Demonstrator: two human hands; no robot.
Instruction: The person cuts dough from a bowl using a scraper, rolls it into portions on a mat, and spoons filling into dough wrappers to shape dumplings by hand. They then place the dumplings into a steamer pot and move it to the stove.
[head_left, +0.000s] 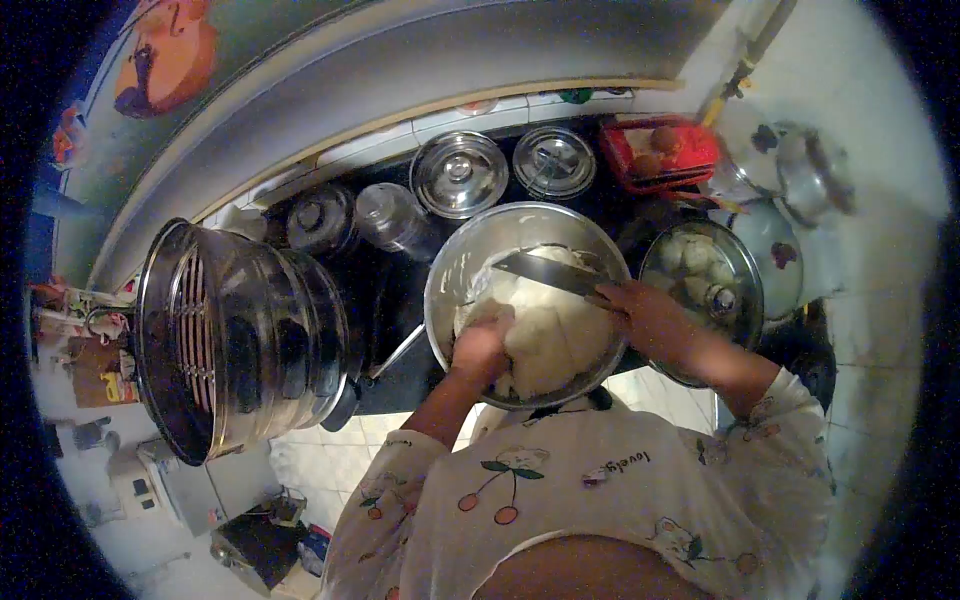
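My right fingers (612,296) clench the broad knife (548,273) over the dough (560,325); my left hand (482,345) curls against its left side, whether gripping I cannot tell. The dough sits inside the metal bowl (471,245). I seem to be portioning; cutting calls for steady dough, left fingertips clear.

Cannot see the near end of the long grey metal blade (548,272) under the right hand (640,312), over the round silver metal bowl (478,243).
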